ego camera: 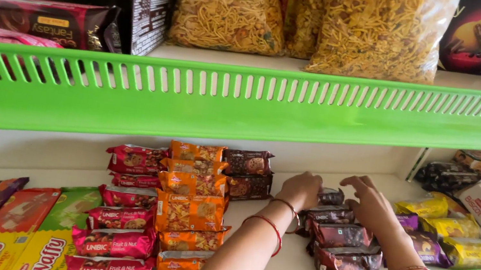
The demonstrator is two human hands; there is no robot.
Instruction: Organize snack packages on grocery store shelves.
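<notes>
Both hands reach into the lower shelf (297,265), a pale board behind a slotted green rail, and meet at a row of dark maroon biscuit packets (344,237) that runs from about 5 o'clock of the picture's centre towards the front rail. The left hand (301,189) rests on the rearmost packet of that row, its fingers curled down together over the wrapper (whether they actually pinch it cannot be told). The right hand (372,206) lies just at 3 o'clock of the left, fingers bent and slightly apart, touching the top of the same row; red thread bands circle both wrists. At 9 o'clock of the hands stands a column of orange packets (188,211), with two brown cookie packets (249,174) at its far end and red packets (122,213) beyond it. Flat wafer packs (28,236) in yellow, red and green lie at 8 o'clock. Yellow packets (453,226) and purple packets (427,247) sit at 3 o'clock of the right hand. On the upper shelf (246,100), at 12 o'clock, stand clear bags of yellow fried snack mix (375,27).
</notes>
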